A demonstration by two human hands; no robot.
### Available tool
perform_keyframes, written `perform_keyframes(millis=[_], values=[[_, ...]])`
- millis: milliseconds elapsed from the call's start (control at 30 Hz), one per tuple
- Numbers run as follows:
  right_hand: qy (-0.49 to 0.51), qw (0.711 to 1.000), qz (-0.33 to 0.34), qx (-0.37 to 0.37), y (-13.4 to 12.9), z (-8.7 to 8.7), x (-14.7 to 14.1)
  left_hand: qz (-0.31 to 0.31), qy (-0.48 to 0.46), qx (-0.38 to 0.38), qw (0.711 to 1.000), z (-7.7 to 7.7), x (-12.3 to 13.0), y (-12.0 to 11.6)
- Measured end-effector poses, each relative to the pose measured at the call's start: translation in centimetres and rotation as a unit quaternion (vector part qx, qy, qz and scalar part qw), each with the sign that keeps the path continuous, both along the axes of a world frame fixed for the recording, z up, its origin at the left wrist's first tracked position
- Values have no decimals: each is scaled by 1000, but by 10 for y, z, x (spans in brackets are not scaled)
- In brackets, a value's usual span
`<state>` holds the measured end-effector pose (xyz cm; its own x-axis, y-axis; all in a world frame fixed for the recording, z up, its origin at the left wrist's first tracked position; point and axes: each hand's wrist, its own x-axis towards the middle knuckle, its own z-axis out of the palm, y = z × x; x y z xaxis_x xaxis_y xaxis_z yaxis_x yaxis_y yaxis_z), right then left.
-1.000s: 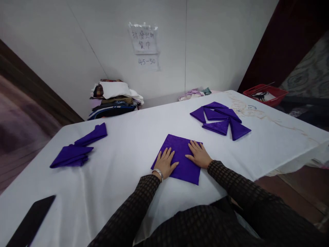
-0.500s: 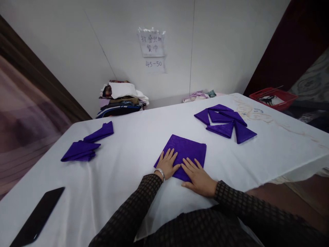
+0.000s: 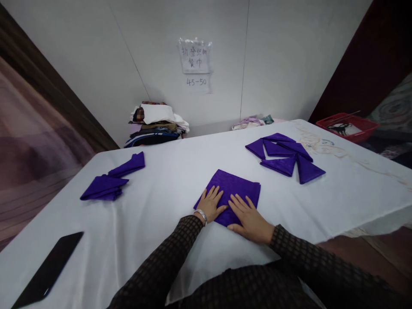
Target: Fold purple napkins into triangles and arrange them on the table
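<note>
A purple cloth napkin (image 3: 236,182), folded into a square, lies flat in front of me on a white tablecloth (image 3: 167,180). My left hand (image 3: 210,204), with a silver bracelet at the wrist, rests flat on its left part, fingers spread. On the lower right part lies my right hand (image 3: 249,216), also flat with fingers apart. Both palms hide some of the near edge. Several purple napkins folded into triangles (image 3: 277,166) lie to the right and farther back. Two more, a loosely folded napkin (image 3: 101,187) and a narrower one (image 3: 131,165), are at the left.
A black phone-like slab (image 3: 49,268) lies at the near left. Beyond the table's far edge sit a stack of folded clothes (image 3: 157,124), some crumpled cloth (image 3: 249,123) and a red basket (image 3: 360,128). A handwritten sign (image 3: 195,60) hangs on the wall.
The whole view has shifted slightly. My right hand has moved very slightly over the napkin; both hands stay flat on it, and the napkin keeps its square shape.
</note>
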<state>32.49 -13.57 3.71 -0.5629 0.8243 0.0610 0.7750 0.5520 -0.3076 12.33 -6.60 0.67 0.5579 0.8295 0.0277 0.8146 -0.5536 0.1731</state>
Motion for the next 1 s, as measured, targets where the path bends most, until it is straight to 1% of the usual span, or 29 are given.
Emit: perform_keyframes(millis=[100, 233, 367, 500, 633, 700, 767, 833, 900, 967, 1000], values=[[-3, 1000, 6, 14, 30, 5, -5, -5, 6, 4, 1000, 0, 0, -1], [-13, 999, 44, -2, 79, 5, -27, -13, -3, 6, 1000, 1, 0, -2], [-24, 997, 60, -31, 120, -3, -50, -11, -7, 6, 1000, 0, 0, -3], [-22, 997, 55, -52, 142, -18, -52, -18, -8, 14, 1000, -2, -1, -3], [-13, 998, 40, -35, 150, -27, -46, -15, -8, 22, 1000, -5, -1, -2], [-12, 998, 39, -38, 150, -25, -46, -15, -11, 23, 1000, -5, -1, -2], [-11, 998, 31, -53, 146, -20, -46, -16, -13, 21, 1000, -5, -1, -2], [-8, 998, 24, -52, 137, -13, -45, -17, -13, 20, 1000, -5, -2, -2], [-4, 999, 25, -25, 124, -9, -40, -16, -11, 21, 1000, -5, -2, -1], [-6, 1000, 20, 7, 110, -9, -28, -16, -7, 26, 1000, -6, -2, 0], [-12, 1000, 7, 18, 104, -11, -20, -17, -5, 30, 999, -6, -2, 1]])
